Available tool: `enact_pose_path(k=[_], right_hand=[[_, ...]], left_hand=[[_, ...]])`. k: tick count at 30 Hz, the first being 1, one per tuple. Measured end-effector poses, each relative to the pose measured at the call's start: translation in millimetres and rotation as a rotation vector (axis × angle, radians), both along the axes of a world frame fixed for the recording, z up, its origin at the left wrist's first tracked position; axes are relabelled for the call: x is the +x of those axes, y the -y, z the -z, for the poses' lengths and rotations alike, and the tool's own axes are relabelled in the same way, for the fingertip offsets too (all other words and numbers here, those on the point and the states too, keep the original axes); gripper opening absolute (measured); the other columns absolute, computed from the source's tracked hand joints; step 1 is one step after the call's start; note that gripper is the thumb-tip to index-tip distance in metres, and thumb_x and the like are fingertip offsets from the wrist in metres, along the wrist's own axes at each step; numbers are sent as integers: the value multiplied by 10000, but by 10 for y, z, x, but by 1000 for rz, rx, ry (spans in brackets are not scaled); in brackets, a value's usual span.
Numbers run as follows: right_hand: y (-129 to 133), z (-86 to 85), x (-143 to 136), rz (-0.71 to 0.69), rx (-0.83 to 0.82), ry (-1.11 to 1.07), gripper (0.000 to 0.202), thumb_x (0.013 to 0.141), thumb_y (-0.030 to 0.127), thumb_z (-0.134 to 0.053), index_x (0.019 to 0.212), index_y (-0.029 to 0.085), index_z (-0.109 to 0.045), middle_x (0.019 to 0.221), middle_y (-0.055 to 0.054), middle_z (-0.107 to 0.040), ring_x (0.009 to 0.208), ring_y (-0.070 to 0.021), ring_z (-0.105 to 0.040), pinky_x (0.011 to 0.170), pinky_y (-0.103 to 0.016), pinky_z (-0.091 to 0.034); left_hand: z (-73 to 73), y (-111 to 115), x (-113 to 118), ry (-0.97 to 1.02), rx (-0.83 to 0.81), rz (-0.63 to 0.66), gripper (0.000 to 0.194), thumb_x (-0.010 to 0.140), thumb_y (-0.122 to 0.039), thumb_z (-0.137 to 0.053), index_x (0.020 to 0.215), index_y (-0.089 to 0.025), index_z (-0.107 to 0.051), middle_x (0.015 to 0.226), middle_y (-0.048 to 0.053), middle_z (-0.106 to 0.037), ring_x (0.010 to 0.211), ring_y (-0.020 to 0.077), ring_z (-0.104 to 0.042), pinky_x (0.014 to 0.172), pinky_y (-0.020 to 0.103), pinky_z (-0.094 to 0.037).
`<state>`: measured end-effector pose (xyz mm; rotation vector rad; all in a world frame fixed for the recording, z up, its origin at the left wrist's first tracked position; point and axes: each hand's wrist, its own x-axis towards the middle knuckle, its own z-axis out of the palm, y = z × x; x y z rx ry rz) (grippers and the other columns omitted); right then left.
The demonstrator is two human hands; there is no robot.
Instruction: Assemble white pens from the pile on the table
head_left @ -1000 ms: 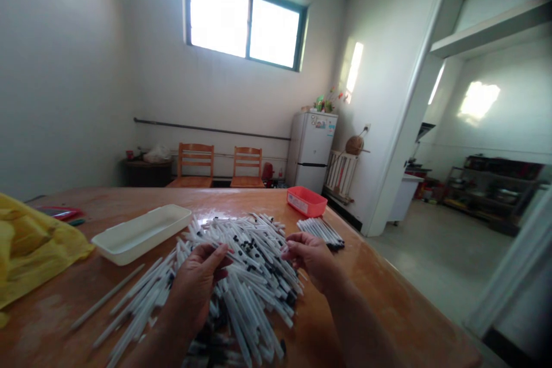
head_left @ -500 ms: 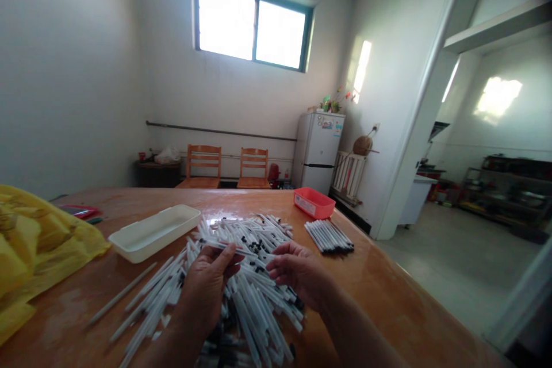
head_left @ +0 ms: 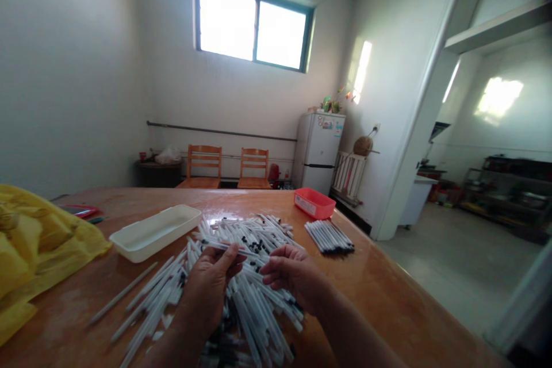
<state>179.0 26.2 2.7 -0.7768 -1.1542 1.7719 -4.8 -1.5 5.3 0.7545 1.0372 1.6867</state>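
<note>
My left hand (head_left: pixel 215 270) pinches a slim whitish pen tube (head_left: pixel 222 246) between thumb and fingers, above the pile. The tube points right, toward my right hand (head_left: pixel 287 270). My right hand's thumb and fingertips are closed at the tube's right end; what lies between them is too small to make out. Beneath both hands spreads a large heap of clear and white pen tubes (head_left: pixel 254 305) with small black pieces (head_left: pixel 254 246) among them. On the right, a neat row of white pens with dark ends (head_left: pixel 328 236) lies on the table.
An open cream tray (head_left: pixel 155 233) stands left of the heap, a red basket (head_left: pixel 314 204) behind the row. Yellow plastic (head_left: pixel 47 247) covers the left side of the brown table (head_left: pixel 371 305). Two wooden chairs (head_left: pixel 204 164) and a fridge (head_left: pixel 321 144) stand beyond.
My right hand has moved slightly left, and its fingertips have come closer to the tube's end. My left hand and its tube have hardly moved.
</note>
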Motion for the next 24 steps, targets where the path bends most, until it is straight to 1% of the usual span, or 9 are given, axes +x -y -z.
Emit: enact_pose_path(k=[7,12,15,18,21,24], right_hand=[[4,45,-31,-29,18,-9,334,755,316,-761,934,126,-552,858,-147,-758,627,-164,-716,521,-203,-512],[9,48,-46,-35,14,-34,357,749,344,-775,929,134,-549,841,-131,-758,625,-160,-713,527,-207,-512],[10,44,-54,-22,10,-51,384,734,358,-795,939,133,-561,839,-124,-756,631,-157,-710,533,-205,-509],[10,46,-60,2,24,-56,413,715,382,-814,938,131,-574,836,-124,-755,635,-158,-708,535,-207,-505],[11,49,-65,43,61,-54,398,730,396,-802,915,131,-568,816,-126,-755,624,-157,-702,529,-204,-497],[14,53,-73,57,86,-63,380,751,398,-785,908,133,-562,793,-125,-754,619,-160,-701,533,-209,-502]], left_hand=[[37,14,19,14,-6,24,297,700,-356,-817,839,-186,-616,804,-8,-693,765,136,-662,723,259,-508],[34,29,36,5,1,52,320,687,-370,-823,859,-187,-625,813,-3,-699,782,156,-680,728,278,-508],[27,30,37,-21,-9,53,349,685,-398,-821,904,-198,-637,843,4,-712,802,171,-694,718,284,-504],[31,35,54,-6,-25,62,370,688,-416,-816,943,-205,-649,857,10,-724,809,173,-699,721,283,-497],[41,52,89,25,-32,81,338,713,-413,-803,925,-199,-650,857,13,-728,833,173,-700,746,283,-493],[52,70,124,56,-20,74,315,723,-393,-802,922,-205,-646,860,1,-728,834,165,-698,757,280,-488]])
